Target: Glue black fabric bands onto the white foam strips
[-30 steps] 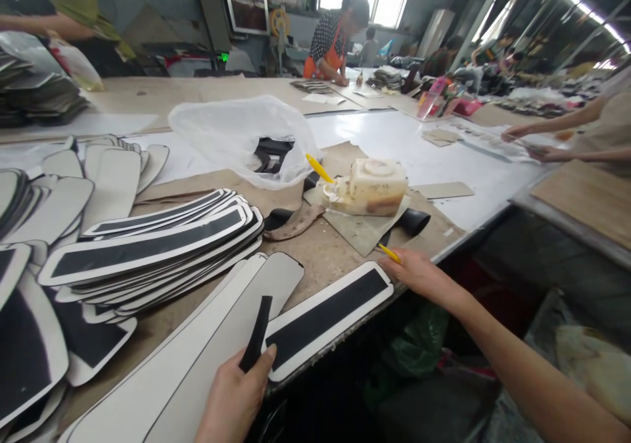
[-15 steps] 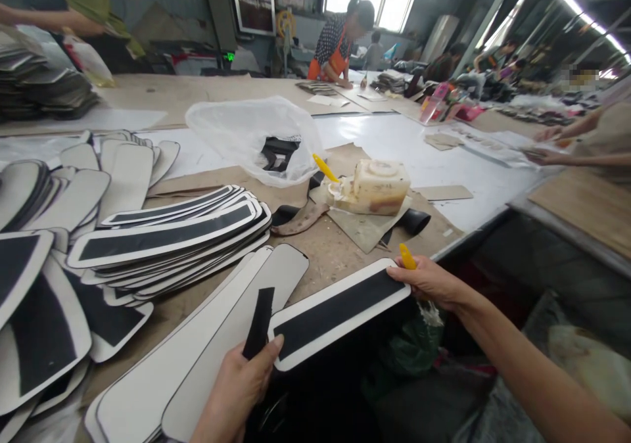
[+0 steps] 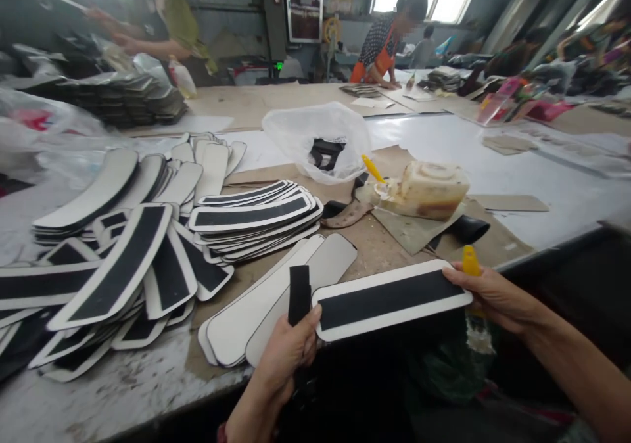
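Observation:
A white panel with rounded corners and a black strip down its middle spans my two hands at the table's front edge. My left hand is closed, its thumb on the panel's left end, and a loose black strip stands up from the same grip. At the other end, my right hand pinches the panel's corner. That hand also holds a yellow-handled brush, its whitish bristles pointing down. Plain pale panels lie just behind my left hand.
Panels with black strips are stacked and heaped on the left. A stained glue container sits behind my right hand, another yellow handle beside it. Further back are a clear plastic bag and a person in an orange apron.
My view has swung left, so the table's things appear further right and more of the heap shows. Both hands keep hold of the panel, which now lies more level in view.

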`<action>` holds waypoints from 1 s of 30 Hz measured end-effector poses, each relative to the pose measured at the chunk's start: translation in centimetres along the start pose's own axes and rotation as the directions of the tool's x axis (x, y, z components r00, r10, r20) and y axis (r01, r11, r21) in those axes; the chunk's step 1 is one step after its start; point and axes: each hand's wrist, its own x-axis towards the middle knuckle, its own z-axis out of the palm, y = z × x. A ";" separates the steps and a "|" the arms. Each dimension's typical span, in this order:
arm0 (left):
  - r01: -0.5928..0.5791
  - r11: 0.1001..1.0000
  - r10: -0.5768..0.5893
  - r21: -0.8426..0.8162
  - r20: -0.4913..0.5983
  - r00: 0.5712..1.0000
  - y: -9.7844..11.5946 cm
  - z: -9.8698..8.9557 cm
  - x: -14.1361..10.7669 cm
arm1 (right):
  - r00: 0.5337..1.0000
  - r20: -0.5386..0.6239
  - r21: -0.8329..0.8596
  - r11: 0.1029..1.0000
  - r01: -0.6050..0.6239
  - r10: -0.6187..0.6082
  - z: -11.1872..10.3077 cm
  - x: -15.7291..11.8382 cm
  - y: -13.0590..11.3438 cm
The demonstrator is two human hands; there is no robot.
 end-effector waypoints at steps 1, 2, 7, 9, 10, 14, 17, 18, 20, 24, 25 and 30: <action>-0.012 1.000 0.012 0.001 -0.020 1.000 0.0 -0.2 -0.2 | 1.000 0.003 -0.014 1.000 -0.019 0.019 0.2 0.0 -0.2; -0.026 1.000 0.026 0.006 -0.035 0.999 -0.1 -0.3 -0.3 | 0.999 0.007 -0.025 0.999 -0.036 0.036 0.4 -0.1 -0.3; -0.096 0.995 0.097 0.017 -0.099 0.990 0.2 -1.0 -1.4 | 0.999 -0.006 -0.068 0.996 -0.049 0.049 1.7 -0.6 -1.0; -0.108 0.994 0.109 0.011 -0.135 0.985 0.3 -1.2 -1.8 | 0.998 0.000 -0.063 0.996 -0.067 0.067 2.0 -0.8 -1.1; -0.110 0.994 0.110 0.006 -0.152 0.982 0.3 -1.4 -1.9 | 0.997 0.009 -0.057 0.995 -0.076 0.076 2.2 -0.9 -1.1; -0.126 0.992 0.118 -0.024 -0.215 0.970 0.3 -1.9 -2.4 | 0.997 0.045 -0.038 0.998 -0.056 0.058 3.3 -1.0 -1.0; -0.144 0.989 0.129 -0.038 -0.269 0.954 0.3 -2.2 -2.8 | 0.996 0.085 -0.027 0.999 0.028 -0.026 4.5 -1.0 -1.1; -0.148 0.988 0.131 -0.037 -0.300 0.945 0.4 -2.3 -2.9 | 0.994 0.099 -0.013 0.998 0.054 -0.052 5.0 -1.0 -1.2; -0.153 0.988 0.136 -0.017 -0.368 0.920 0.7 -2.5 -3.2 | 0.990 0.115 0.027 0.997 0.079 -0.082 5.8 -1.0 -1.4; -0.162 0.987 0.157 0.027 -0.440 0.884 1.1 -3.0 -3.7 | 0.990 0.083 0.065 0.992 0.112 -0.117 6.9 -1.1 -2.2; -0.168 0.986 0.161 0.025 -0.444 0.881 1.2 -3.1 -3.8 | 0.989 0.078 0.060 0.991 0.121 -0.125 7.0 -1.1 -2.3; -0.166 0.985 0.164 0.035 -0.461 0.872 1.3 -3.5 -4.2 | 0.988 0.080 -0.055 0.989 0.138 -0.133 7.6 -1.4 -2.6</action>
